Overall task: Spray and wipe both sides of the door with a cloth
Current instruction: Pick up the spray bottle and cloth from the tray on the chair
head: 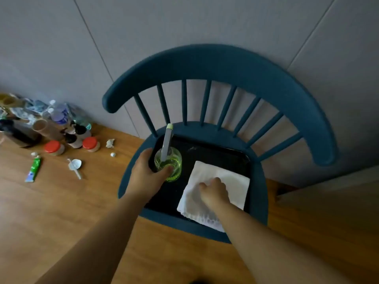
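Observation:
A clear green spray bottle (169,158) with a grey nozzle stands on a black tray (221,154) that lies on the seat of a blue chair (225,64). My left hand (146,174) is wrapped around the bottle's body. A folded white cloth (231,179) lies on the tray's right half, its near corner hanging over the tray edge. My right hand (214,192) rests on top of the cloth with fingers curled into the fabric. No door is in view.
The chair stands against a grey panelled wall (184,23) on a wooden floor (61,212). At the left along the wall lie several jars with red lids (53,148), bottles (59,114), a green tube (33,170) and small scraps.

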Demonstrator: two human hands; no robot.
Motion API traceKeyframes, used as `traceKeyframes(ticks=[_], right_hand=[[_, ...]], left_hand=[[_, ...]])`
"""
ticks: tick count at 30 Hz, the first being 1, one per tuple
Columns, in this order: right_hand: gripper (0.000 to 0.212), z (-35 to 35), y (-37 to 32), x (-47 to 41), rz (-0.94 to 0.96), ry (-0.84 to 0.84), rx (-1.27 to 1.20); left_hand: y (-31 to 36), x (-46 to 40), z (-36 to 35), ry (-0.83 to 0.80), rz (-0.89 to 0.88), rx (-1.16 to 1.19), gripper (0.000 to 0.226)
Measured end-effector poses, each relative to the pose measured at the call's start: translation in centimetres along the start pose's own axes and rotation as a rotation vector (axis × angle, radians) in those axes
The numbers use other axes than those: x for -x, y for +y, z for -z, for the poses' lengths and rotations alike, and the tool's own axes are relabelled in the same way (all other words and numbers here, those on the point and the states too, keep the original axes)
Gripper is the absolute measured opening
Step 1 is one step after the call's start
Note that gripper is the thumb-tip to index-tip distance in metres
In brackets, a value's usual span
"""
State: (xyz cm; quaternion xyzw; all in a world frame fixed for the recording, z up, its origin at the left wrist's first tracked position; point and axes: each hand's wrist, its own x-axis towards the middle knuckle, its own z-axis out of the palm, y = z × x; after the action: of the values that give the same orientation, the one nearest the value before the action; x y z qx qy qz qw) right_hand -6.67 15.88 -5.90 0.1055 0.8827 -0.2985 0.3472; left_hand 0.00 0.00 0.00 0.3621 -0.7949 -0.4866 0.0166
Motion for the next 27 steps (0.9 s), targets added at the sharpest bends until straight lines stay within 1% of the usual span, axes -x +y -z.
traceKeyframes(ticks=[3,4,5,6,7,9,11,13,14,15,16,18,20,22,23,24,25,27], right_hand=[[0.090,-2.5,-1.6,-1.2,-0.134,0.143,0.192],[0.101,-3.2,-2.2,-1.2,-0.164,0.168,0.258],[0.106,-4.0,-2.5,-1.6,-0.185,0.185,0.321],[0.105,-4.6,-2.6,-1.9,-0.197,0.205,0.363],[0.100,-4.9,-2.6,-2.2,-0.201,0.219,0.391],[0.085,-4.9,-2.2,-2.6,-0.173,0.247,0.425],[0.063,-4.1,-1.8,-2.6,-0.114,0.248,0.387],[0.038,-2.1,-1.2,-2.3,-0.060,0.193,0.212],[0.030,-1.0,-0.6,-2.2,-0.045,0.142,0.094],[0.027,0.2,0.1,-2.2,-0.037,0.103,-0.037],[0.027,1.4,1.0,-2.2,-0.033,0.086,-0.168],[0.031,3.1,3.0,-2.4,-0.039,0.137,-0.339],[0.032,3.8,4.9,-2.1,-0.057,0.236,-0.388],[0.028,3.6,6.7,-1.6,-0.016,0.383,-0.299],[0.025,3.2,7.3,-1.3,0.040,0.432,-0.221],[0.023,2.8,7.7,-1.0,0.104,0.439,-0.145],[0.028,2.4,8.0,-1.0,0.155,0.417,-0.090],[0.047,2.1,8.1,-1.3,0.188,0.367,-0.016]], left_hand=[[-0.5,-2.4,-0.4,-0.048,-0.071,-0.076,0.070],[-0.4,-3.1,-0.4,-0.061,-0.095,-0.089,0.063],[-0.3,-3.7,-0.7,-0.063,-0.123,-0.092,0.053],[-0.2,-4.0,-0.9,-0.073,-0.147,-0.105,0.044],[-0.1,-4.4,-1.2,-0.077,-0.175,-0.105,0.039],[0.3,-4.8,-1.6,-0.087,-0.221,-0.089,0.040],[0.3,-5.1,-2.0,-0.088,-0.242,-0.052,0.040],[0.4,-5.3,-2.4,-0.067,-0.247,-0.031,0.029],[0.4,-5.3,-2.4,-0.061,-0.242,-0.025,0.022],[0.4,-5.4,-2.6,-0.058,-0.239,-0.015,0.017],[0.5,-5.5,-2.7,-0.062,-0.230,-0.011,0.013],[0.6,-5.4,-2.9,-0.066,-0.223,-0.020,0.009],[0.6,-5.3,-3.1,-0.055,-0.226,-0.031,0.007],[0.5,-5.3,-3.2,-0.045,-0.232,-0.047,0.004],[0.5,-5.2,-3.3,-0.043,-0.235,-0.060,0.004],[0.6,-5.1,-3.4,-0.039,-0.230,-0.064,0.006],[0.6,-5.0,-3.5,-0.034,-0.227,-0.060,0.007],[0.6,-4.7,-3.7,-0.023,-0.233,-0.058,0.009]])
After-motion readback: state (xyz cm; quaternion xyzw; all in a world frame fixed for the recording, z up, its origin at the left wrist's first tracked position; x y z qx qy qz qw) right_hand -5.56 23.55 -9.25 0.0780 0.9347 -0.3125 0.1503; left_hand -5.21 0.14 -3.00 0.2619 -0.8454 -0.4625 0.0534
